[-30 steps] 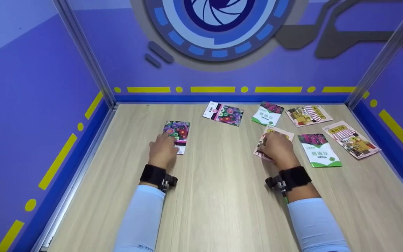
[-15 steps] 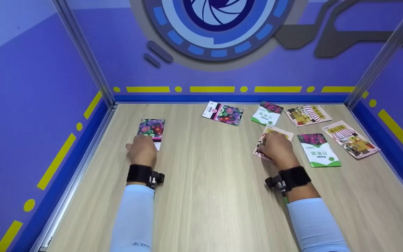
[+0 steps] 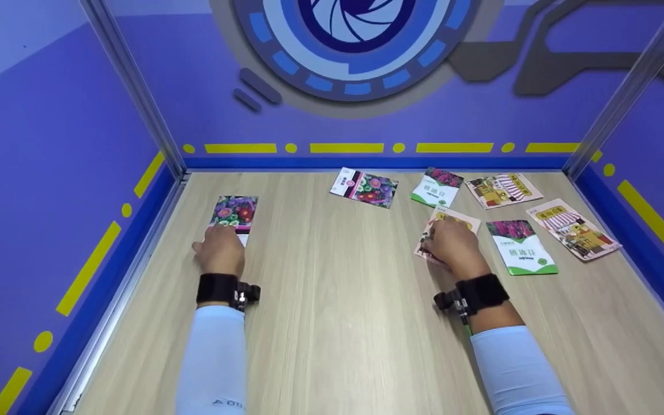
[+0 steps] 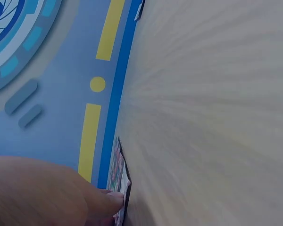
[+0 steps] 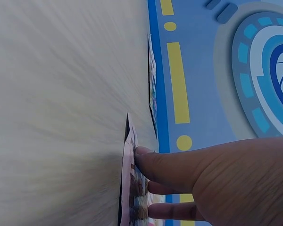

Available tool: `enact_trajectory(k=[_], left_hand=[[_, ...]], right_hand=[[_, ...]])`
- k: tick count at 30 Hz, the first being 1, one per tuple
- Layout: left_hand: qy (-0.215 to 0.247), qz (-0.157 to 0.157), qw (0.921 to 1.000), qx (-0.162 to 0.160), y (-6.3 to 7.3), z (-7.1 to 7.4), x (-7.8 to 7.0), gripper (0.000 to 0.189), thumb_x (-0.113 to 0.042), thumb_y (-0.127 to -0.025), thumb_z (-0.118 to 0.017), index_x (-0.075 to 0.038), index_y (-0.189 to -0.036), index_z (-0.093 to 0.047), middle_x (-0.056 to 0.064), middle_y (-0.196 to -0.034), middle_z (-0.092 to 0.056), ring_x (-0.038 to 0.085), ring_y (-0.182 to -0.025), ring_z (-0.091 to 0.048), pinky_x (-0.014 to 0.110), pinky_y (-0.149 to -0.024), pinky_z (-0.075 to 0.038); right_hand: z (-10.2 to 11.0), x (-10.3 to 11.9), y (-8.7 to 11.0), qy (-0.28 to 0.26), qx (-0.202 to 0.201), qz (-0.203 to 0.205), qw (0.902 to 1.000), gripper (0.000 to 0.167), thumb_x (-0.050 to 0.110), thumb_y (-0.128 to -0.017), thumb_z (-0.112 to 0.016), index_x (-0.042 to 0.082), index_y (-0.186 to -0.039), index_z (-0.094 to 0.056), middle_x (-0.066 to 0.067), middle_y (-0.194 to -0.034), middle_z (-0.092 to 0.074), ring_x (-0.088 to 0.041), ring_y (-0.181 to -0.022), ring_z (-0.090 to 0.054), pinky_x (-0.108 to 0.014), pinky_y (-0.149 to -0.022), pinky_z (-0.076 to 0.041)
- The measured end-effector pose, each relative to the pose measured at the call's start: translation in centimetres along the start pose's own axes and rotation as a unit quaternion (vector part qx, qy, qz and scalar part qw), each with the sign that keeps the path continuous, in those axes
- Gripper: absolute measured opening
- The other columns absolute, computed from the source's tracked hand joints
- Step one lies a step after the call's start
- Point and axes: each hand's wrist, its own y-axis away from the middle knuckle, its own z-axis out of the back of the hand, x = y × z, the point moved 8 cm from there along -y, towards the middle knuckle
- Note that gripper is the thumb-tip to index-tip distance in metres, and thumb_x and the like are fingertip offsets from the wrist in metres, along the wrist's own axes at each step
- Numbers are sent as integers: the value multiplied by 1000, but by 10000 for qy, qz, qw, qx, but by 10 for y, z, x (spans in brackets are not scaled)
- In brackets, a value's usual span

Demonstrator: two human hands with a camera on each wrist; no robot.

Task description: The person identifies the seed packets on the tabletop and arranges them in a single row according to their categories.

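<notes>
My left hand is on the lower end of a flower seed packet at the table's left. In the left wrist view its thumb touches the packet's printed face near the edge; its other fingers are mostly hidden. My right hand rests on a pink-bordered packet with a shop-stall picture. The right wrist view shows thumb and extended fingertips spread on that packet's face, which bends slightly. Both packets lie on the wooden table.
Another flower packet lies at the back middle. Right of it are two green-and-white packets and two stall-picture packets. Blue-purple walls with metal corner posts enclose the table's back and sides.
My left hand has slid the flower seed packet leftward across the table, more slowly in the last half second. My right hand stays on its packet.
</notes>
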Motion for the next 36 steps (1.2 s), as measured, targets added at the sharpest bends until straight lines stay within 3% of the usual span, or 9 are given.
enact_trajectory(k=[6,10,13,17,20,27,31,36], left_hand=[[45,-62,9999,94,1,1,1,33,-12,-99,-39,-2,-119,-63,21,-124,-60,39,-116,-54,62,-91,-35],[336,98,9990,271,-2,4,2,45,-14,-99,-38,-9,-143,-49,18,-142,-52,41,-127,-47,66,-93,-35],[542,23,9983,196,-3,11,0,53,-17,-99,-39,-11,-152,-37,17,-151,-45,42,-133,-41,69,-94,-33],[693,-326,9971,7,-4,20,-12,51,-22,-98,-48,-8,-147,-45,19,-152,-43,44,-135,-41,70,-99,-28],[736,-552,9958,7,-2,22,-25,49,-28,-96,-56,-8,-141,-52,21,-151,-44,43,-139,-39,73,-102,-27],[660,-866,9934,362,5,16,-50,56,-36,-95,-60,-13,-144,-49,20,-152,-42,42,-142,-37,70,-109,-27],[647,-895,9925,521,5,12,-58,63,-41,-93,-63,-14,-147,-44,16,-148,-46,40,-138,-42,67,-106,-33],[707,-996,9907,608,4,11,-65,64,-41,-93,-65,-14,-148,-44,17,-150,-46,41,-138,-43,67,-107,-36]], right_hand=[[-2,1,0,-25,-56,40,10000,20,29,-83,-72,10,-79,-69,-14,-89,-63,-32,-77,-57,-45,-59,-42],[-2,1,-2,16,-14,-83,10000,20,29,-83,-72,11,-77,-68,-13,-87,-64,-31,-75,-56,-43,-58,-42],[-3,3,-2,20,131,-212,9997,21,31,-85,-72,10,-84,-70,-13,-89,-64,-31,-77,-56,-44,-61,-44],[3,11,-2,1,5,-174,9998,25,29,-86,-71,8,-99,-72,-16,-99,-65,-35,-87,-60,-50,-71,-49],[6,23,-2,-115,-150,53,9998,33,30,-88,-69,6,-109,-71,-18,-109,-66,-38,-98,-63,-54,-81,-51],[-8,75,-17,-525,-67,837,9951,40,31,-91,-64,3,-119,-67,-19,-122,-63,-38,-113,-62,-52,-99,-49],[-19,104,-29,-550,302,1076,9922,47,34,-95,-61,4,-131,-60,-19,-137,-57,-38,-128,-55,-51,-111,-43],[-28,120,-42,-376,774,1085,9904,56,37,-99,-55,7,-146,-47,-20,-157,-37,-39,-145,-37,-52,-120,-31]])
